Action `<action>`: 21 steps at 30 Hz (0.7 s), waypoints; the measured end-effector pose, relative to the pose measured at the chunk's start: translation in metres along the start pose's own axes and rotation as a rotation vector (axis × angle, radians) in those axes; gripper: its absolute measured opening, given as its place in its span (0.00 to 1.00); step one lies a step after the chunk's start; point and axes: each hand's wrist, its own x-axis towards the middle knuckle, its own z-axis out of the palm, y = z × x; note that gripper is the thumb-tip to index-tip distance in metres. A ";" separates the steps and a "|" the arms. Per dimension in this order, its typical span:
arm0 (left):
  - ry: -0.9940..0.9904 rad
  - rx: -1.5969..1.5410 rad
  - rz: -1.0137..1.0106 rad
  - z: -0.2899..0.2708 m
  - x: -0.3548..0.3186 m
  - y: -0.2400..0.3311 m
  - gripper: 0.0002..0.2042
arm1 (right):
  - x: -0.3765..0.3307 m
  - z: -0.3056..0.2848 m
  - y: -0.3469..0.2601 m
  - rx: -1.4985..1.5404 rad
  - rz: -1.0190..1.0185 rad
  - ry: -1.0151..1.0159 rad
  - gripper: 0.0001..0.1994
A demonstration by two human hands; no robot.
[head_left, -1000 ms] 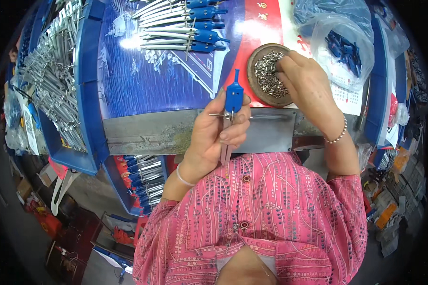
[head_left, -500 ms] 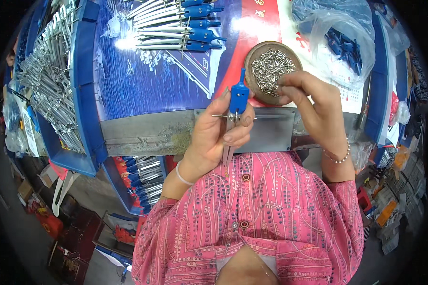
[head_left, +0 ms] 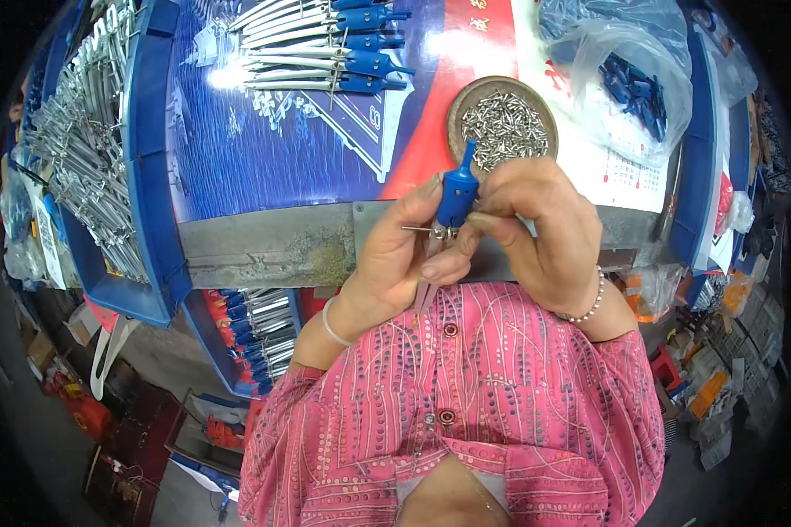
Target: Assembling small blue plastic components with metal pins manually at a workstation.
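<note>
holding blue tool (head_left: 460, 198), near table edge (head_left: 268, 249), dish (head_left: 455, 123) beyond

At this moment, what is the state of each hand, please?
Left hand: closed around the blue-headed metal piece.
Right hand: curled close to this piece; whether it holds anything cannot be told.

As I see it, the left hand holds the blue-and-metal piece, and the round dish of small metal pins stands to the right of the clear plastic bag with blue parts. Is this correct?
One detail is wrong: the head view shows the round dish of small metal pins to the left of the clear plastic bag with blue parts. The left hand does hold the blue-and-metal piece.
</note>
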 end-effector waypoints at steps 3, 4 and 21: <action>0.011 -0.010 -0.002 0.001 0.000 -0.002 0.15 | 0.000 0.004 0.002 -0.050 -0.071 0.030 0.09; 0.011 -0.013 0.000 0.001 0.000 -0.002 0.15 | -0.001 0.006 0.004 -0.056 -0.099 0.073 0.10; -0.111 0.310 0.064 0.001 -0.001 -0.009 0.14 | 0.000 -0.006 0.009 0.776 0.379 -0.282 0.16</action>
